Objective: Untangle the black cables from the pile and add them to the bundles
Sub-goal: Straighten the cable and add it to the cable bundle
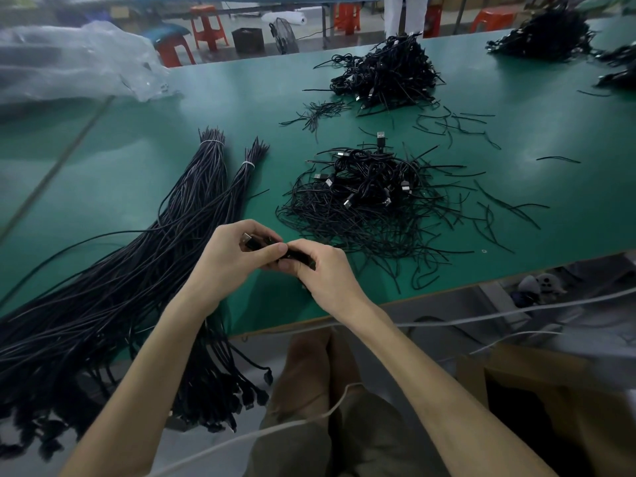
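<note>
A tangled pile of black cables (368, 197) with silver plugs lies on the green table (137, 160), just beyond my hands. To the left, two long tied bundles (192, 208) of straightened black cables run from white ties down over the table's near edge. Both hands meet above the table's front edge. My left hand (234, 256) and my right hand (320, 270) together grip a small coiled black cable (254, 241), with its silver plug poking out above my left fingers. Most of that cable is hidden inside my fingers.
A second cable heap (389, 74) sits farther back, with more heaps (543, 32) at the far right. Loose black tie strips (461, 125) scatter around them. Crumpled clear plastic (75, 60) lies at the back left. An open cardboard box (537, 401) stands below the table on the right.
</note>
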Available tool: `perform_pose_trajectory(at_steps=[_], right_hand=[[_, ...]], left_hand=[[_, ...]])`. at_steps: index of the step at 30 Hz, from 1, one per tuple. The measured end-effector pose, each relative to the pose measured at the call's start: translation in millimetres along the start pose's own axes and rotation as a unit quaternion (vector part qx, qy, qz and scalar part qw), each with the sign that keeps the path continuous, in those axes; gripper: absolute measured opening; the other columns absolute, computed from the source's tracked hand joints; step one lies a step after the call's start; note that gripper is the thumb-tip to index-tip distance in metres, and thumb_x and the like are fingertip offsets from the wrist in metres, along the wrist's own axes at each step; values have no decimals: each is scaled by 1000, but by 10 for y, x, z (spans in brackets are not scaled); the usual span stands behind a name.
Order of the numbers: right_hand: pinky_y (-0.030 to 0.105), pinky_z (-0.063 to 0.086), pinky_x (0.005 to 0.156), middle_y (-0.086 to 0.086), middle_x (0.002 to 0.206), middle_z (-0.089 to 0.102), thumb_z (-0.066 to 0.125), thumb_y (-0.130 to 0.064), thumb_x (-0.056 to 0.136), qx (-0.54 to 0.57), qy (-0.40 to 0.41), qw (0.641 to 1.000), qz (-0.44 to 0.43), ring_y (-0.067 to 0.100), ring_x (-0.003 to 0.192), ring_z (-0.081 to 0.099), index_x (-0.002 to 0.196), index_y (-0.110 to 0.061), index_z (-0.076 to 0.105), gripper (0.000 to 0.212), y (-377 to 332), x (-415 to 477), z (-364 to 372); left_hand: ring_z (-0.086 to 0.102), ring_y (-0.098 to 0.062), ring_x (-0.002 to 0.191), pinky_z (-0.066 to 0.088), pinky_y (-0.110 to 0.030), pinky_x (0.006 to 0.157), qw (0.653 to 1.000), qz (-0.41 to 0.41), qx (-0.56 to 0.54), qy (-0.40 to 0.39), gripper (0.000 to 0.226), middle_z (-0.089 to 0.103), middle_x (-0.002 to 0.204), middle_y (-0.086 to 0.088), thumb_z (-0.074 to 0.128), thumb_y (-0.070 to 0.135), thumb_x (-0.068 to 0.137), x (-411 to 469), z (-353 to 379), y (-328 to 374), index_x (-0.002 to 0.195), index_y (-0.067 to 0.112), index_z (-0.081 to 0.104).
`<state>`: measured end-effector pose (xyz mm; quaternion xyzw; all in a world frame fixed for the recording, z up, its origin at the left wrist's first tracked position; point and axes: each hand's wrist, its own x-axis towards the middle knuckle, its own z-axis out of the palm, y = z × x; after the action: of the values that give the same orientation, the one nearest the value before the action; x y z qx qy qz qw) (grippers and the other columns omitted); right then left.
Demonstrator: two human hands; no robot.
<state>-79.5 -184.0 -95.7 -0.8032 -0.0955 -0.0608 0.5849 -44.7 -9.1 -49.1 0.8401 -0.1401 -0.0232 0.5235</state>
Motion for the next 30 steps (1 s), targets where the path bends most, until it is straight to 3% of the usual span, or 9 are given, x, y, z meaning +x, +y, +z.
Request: perform_pose_trajectory(at_steps=[3, 8, 12, 18, 22, 25, 30], right_hand=[[29, 52, 89, 1, 112, 71, 64, -16, 101, -65, -27, 998, 2, 13, 103, 64, 121, -13, 68, 21, 3, 6, 13], [32, 47, 95, 1, 125, 62, 65, -24, 100, -106, -71, 992, -1, 18, 114, 57, 133, -17, 56, 35, -21, 12, 35], [36, 50, 88, -3, 112, 65, 59, -23, 103, -107, -60, 992, 9, 17, 101, 59, 124, -18, 62, 22, -21, 3, 42], [45, 49, 87, 5, 103, 64, 55, -10, 103, -132, -51, 990, -15, 22, 95, 58, 119, -6, 68, 20, -48, -16, 49], [40, 48, 88, 7, 104, 62, 54, -5, 104, -224, -55, 970, -83, 22, 101, 55, 117, -4, 66, 18, -79, -52, 56], [35, 46, 87, 7, 107, 62, 54, 4, 99, -329, -54, 933, -137, 23, 106, 52, 116, -5, 62, 21, -124, -40, 54], [35, 45, 90, 9, 108, 62, 55, 14, 88, -403, -55, 900, -158, 27, 106, 53, 112, -5, 61, 31, -210, 83, -60]], left_hand=[[74, -17, 67, 58, -20, 65, 1000, 9, 15, 15, 9, 77, 77, -1, 83, 18, 85, -3, 27, -27, 91, 17, 77], [74, -19, 70, 61, -26, 70, 998, -16, -37, 43, 11, 77, 77, -7, 81, 15, 87, 23, 41, -76, 95, 10, 75], [75, -20, 71, 60, -23, 71, 996, -37, -81, -4, 13, 77, 78, -11, 80, 16, 87, 48, -29, -98, 96, 8, 75], [76, -29, 74, 62, -32, 71, 990, -81, -84, -81, 42, 77, 81, -16, 82, 41, 76, 48, -182, -115, 96, 5, 75], [75, -23, 68, 55, -22, 59, 984, -76, 30, -155, 32, 77, 78, -10, 73, 42, 88, 40, -280, -84, 92, 10, 73], [72, -18, 63, 53, -22, 61, 963, -49, 126, -232, 31, 75, 74, -2, 54, 33, 105, 38, -282, -17, 88, 11, 68], [53, -12, 48, 49, -31, 57, 954, -42, 201, -217, 42, 62, 66, -1, 33, 35, 112, 74, -42, 35, 94, 8, 60]])
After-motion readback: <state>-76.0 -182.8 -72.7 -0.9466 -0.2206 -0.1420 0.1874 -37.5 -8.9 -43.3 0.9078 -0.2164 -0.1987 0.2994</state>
